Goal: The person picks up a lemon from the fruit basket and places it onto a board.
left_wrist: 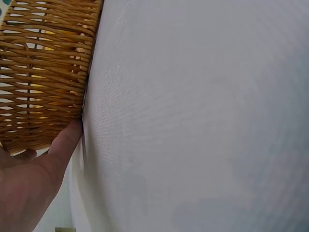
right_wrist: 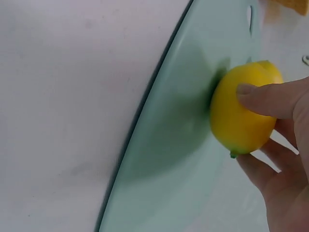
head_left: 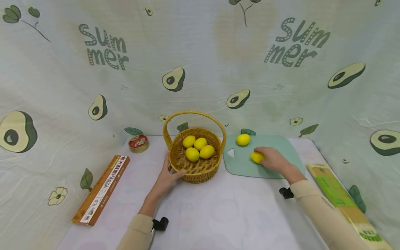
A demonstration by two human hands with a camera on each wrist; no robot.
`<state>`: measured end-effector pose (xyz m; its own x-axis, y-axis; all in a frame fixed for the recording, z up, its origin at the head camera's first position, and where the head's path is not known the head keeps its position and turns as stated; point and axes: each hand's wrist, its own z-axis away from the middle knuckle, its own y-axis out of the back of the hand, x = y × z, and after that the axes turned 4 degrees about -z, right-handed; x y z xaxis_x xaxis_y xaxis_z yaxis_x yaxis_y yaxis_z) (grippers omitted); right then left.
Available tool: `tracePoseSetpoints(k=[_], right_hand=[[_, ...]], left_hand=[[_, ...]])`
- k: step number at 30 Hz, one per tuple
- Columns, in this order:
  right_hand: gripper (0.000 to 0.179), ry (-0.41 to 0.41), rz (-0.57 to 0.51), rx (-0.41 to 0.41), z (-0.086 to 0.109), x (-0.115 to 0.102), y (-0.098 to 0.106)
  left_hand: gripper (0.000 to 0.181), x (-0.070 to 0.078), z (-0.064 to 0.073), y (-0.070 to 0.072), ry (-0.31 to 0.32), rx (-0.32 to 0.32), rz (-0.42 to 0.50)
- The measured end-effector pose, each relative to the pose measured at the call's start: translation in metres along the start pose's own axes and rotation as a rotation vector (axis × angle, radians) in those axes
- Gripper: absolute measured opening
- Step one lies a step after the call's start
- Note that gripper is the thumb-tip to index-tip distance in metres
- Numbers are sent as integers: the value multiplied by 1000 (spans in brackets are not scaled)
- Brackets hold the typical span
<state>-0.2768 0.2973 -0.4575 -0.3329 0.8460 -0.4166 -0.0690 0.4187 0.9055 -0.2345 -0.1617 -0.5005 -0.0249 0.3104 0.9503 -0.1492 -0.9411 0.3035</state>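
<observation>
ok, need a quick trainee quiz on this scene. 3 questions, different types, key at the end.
1. Count: how many lemons lie inside the wicker basket?

2. True or false: the left hand is touching the round tin.

3. Multiple choice: what does the right hand grip?
A) the edge of the cutting board
B) a single lemon
C) the pasta box

Key:
1. Four.
2. False; it touches the left side of the wicker basket.
3. B.
</observation>
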Motion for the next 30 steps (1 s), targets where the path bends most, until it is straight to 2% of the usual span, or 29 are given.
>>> tracePoseSetpoints(k=[6,13,22,30], right_hand=[[49,-56,31,8,-14,10,-2],[51,-86,-9,-8,-32,22,1],[50,-106,4,89,-41,35,3],[48,-106,12,149,-50,40,4]], left_hand=[[109,-1,2,2,9,12,-6],[111,-4,2,1,18,-5,10],[108,-3,2,-6,-8,20,-7],[109,3,1,-5,2,26,-10]])
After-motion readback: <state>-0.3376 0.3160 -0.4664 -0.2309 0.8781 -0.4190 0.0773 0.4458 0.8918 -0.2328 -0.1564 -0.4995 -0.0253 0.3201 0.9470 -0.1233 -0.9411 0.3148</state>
